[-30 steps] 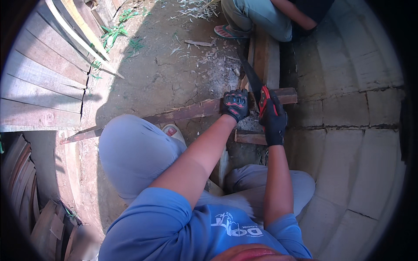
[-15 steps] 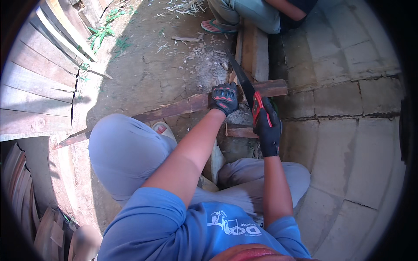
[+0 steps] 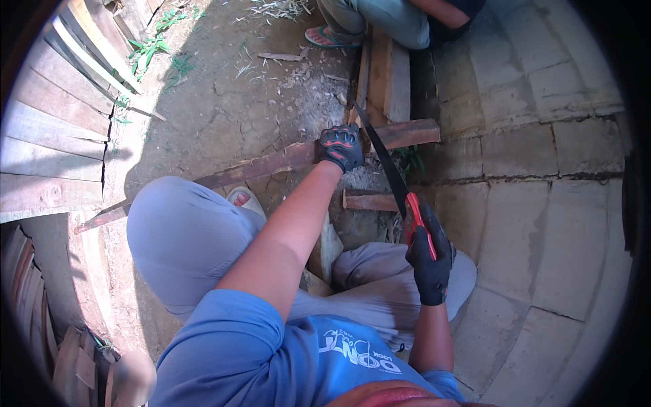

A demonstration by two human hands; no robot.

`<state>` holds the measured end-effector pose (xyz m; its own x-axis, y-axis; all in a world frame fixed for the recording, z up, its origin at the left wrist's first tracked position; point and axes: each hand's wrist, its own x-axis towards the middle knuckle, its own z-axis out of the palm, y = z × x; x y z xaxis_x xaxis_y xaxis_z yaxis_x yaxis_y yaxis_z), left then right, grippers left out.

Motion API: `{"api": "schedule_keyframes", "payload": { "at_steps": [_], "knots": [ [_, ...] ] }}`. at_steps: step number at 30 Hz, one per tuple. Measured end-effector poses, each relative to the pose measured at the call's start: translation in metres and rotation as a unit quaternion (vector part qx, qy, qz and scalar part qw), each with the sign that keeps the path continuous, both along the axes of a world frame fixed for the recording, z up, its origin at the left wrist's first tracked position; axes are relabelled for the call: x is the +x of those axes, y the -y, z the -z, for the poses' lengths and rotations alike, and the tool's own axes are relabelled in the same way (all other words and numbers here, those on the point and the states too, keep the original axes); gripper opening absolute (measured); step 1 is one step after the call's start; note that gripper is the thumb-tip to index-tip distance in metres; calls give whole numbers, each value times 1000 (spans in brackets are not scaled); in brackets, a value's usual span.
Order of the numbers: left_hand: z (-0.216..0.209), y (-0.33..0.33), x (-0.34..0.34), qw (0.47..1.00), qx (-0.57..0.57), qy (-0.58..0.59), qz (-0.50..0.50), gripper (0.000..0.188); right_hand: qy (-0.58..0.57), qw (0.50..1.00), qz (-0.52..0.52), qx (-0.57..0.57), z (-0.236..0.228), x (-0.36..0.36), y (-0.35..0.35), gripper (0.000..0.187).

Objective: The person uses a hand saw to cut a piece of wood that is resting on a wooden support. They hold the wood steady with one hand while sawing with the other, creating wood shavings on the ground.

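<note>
My left hand [image 3: 340, 147], in a black glove with red trim, is closed over a long reddish-brown wooden plank [image 3: 271, 161]. The fingers curl down its far side, partly hidden. In my right hand [image 3: 432, 268], also gloved, I hold a handsaw [image 3: 387, 161] by its red and black handle. Its dark blade slants across the plank just right of my left hand, the tip reaching beyond the far edge. Whether the teeth touch the wood or sit in a cut, I cannot tell.
Ahead, wooden beams [image 3: 397, 81] run away from me under the plank. A person in grey trousers [image 3: 390, 19] crouches at the far end. A short board [image 3: 369, 201] lies nearer me. To the right is a block wall [image 3: 522, 230]; boards [image 3: 54, 156] stand at left.
My right hand has pulled the saw back toward me and slightly right, so more blade shows on the near side of the plank. My left hand stays on the plank.
</note>
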<state>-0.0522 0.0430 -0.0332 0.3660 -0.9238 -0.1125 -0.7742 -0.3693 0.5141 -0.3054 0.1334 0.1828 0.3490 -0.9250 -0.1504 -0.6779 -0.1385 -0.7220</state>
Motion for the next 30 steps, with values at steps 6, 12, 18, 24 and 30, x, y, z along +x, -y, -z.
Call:
{"api": "schedule_keyframes", "payload": {
  "at_steps": [6, 12, 18, 24, 30],
  "knots": [
    [1, -2, 2, 1000, -12, 1, -1, 43, -73, 997, 5, -30, -51, -24, -30, 47],
    [-1, -1, -3, 1000, -22, 16, -9, 40, -78, 996, 17, -47, -61, -4, -21, 40],
    [-3, -6, -7, 999, -48, 11, -13, 42, -52, 985, -79, -144, -19, 30, 11, 35],
    [-12, -6, -3, 999, -40, -18, -23, 35, -34, 977, -103, -182, 33, 90, 60, 38],
    [-6, -9, -4, 997, -66, -29, -40, 30, -17, 982, -74, -173, 85, 138, 112, 41]
  ]
}}
